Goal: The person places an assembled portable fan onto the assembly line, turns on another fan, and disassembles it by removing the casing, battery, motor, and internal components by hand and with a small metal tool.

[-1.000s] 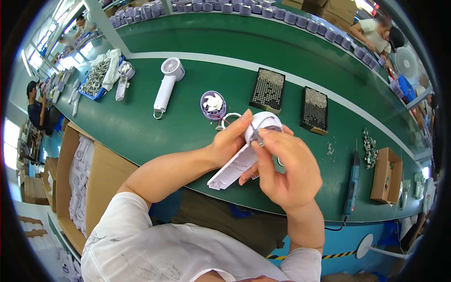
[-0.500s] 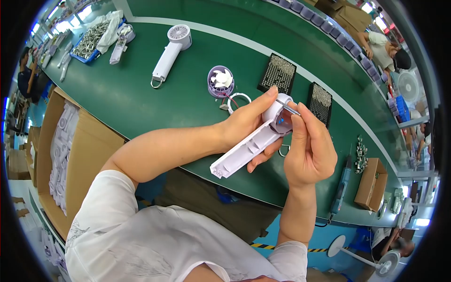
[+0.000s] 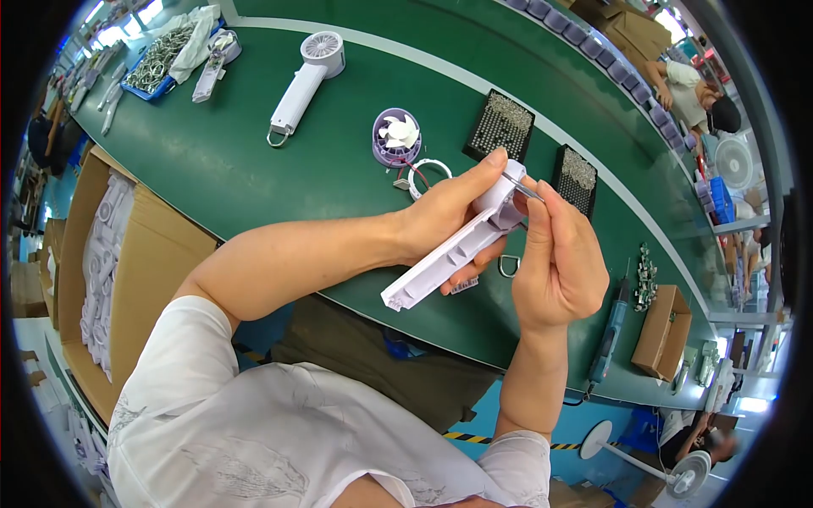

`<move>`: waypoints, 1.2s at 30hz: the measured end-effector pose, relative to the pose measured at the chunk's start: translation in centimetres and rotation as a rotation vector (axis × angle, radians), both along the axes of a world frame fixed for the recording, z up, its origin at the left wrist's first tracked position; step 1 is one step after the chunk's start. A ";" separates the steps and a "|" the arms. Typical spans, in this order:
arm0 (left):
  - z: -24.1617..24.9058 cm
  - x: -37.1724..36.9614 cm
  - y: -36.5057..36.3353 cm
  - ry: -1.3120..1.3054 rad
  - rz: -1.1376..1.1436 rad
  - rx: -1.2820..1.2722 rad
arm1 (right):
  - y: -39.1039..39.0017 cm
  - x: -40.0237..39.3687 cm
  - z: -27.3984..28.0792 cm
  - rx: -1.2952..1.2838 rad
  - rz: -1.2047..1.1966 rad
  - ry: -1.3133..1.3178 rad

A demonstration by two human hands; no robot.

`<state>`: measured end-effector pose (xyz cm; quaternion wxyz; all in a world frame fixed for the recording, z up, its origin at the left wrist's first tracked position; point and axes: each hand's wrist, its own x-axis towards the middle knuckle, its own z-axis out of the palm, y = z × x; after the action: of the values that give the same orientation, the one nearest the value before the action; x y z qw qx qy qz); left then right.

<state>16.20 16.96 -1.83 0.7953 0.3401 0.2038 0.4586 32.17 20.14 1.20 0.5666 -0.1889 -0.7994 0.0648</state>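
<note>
My left hand (image 3: 449, 212) is wrapped round a pale lilac handheld-fan housing (image 3: 436, 264), thumb over its round head. The hollow inside of its handle faces up and slopes toward me. Between the thumb and fingertips of my right hand (image 3: 563, 267) is a thin metal tool (image 3: 522, 188), its far end at the rim of the round head. A metal D-ring (image 3: 509, 266) shows just below the housing. Beyond my left hand lie a purple fan unit (image 3: 396, 140) with white blades and thin wires, and a white ring (image 3: 412, 183).
A whole handheld fan (image 3: 296, 100) lies farther back. Two black trays of screws (image 3: 500, 127) stand beyond my hands. To the right are an electric screwdriver (image 3: 608, 339) and a small cardboard box (image 3: 663, 334). A large carton (image 3: 174, 271) of lilac parts stands at left.
The housing has turned slightly in my left hand, so less of the inside of its head shows. The D-ring below it is more visible. My right hand keeps the tool at the rim.
</note>
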 end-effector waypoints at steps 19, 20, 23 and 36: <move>-0.3 -0.1 -0.2 0.022 0.018 0.070 | 0.2 -0.1 -0.9 0.029 0.051 0.017; -0.3 -0.1 -0.2 0.038 0.027 0.053 | 0.1 -0.2 -1.0 0.010 0.052 0.025; 0.3 -0.1 -0.4 0.051 0.050 0.048 | 0.2 -0.1 -1.0 0.017 0.055 0.024; -0.7 -0.1 -0.4 0.045 0.155 0.217 | 0.0 -0.4 -0.3 0.039 0.114 0.044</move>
<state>16.14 16.57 -2.54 0.7112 0.4175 0.1964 0.5304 31.73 20.18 0.91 0.5829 -0.1304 -0.7974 0.0853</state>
